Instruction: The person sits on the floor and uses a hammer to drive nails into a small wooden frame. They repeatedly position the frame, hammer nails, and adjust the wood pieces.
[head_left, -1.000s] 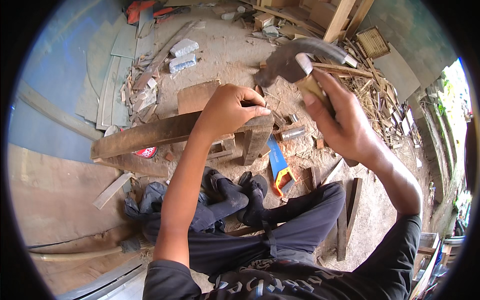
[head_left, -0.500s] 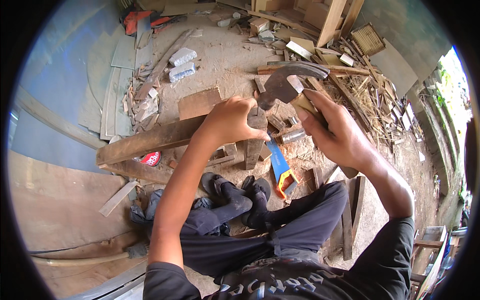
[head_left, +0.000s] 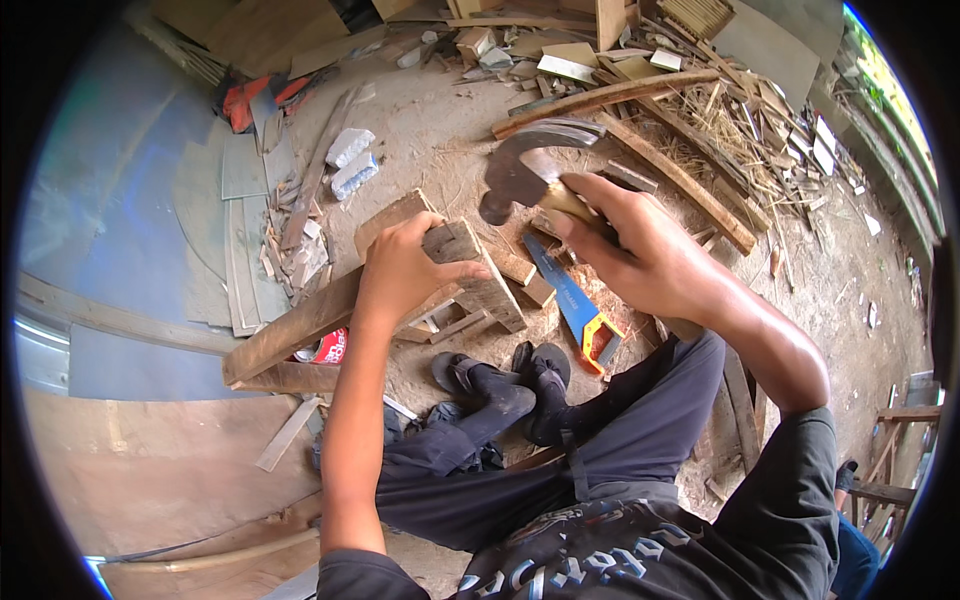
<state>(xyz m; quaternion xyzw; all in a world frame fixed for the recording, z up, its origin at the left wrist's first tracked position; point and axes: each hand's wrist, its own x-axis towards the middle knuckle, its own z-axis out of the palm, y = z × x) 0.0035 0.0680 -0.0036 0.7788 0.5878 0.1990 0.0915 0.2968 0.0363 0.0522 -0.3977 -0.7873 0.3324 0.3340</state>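
Observation:
My right hand is closed round the wooden handle of a claw hammer. The dark steel head hangs in the air just to the right of a joined wooden frame, its claw curving away to the right. My left hand grips that frame near its corner, fingers over the far side and thumb stretched along the near face. A short board meets the long beam at this corner and slants down toward the floor. No nail can be made out at the corner.
A handsaw with a blue blade and orange-yellow handle lies on the floor by wood offcuts. A red can stands behind the beam. Long planks and scrap wood lie at the far right, white blocks at the far left.
The frame's corner has tilted and shifted left, with my left hand now wrapped round it instead of pinching at its top. The hammer has moved slightly left and its head has come off the corner.

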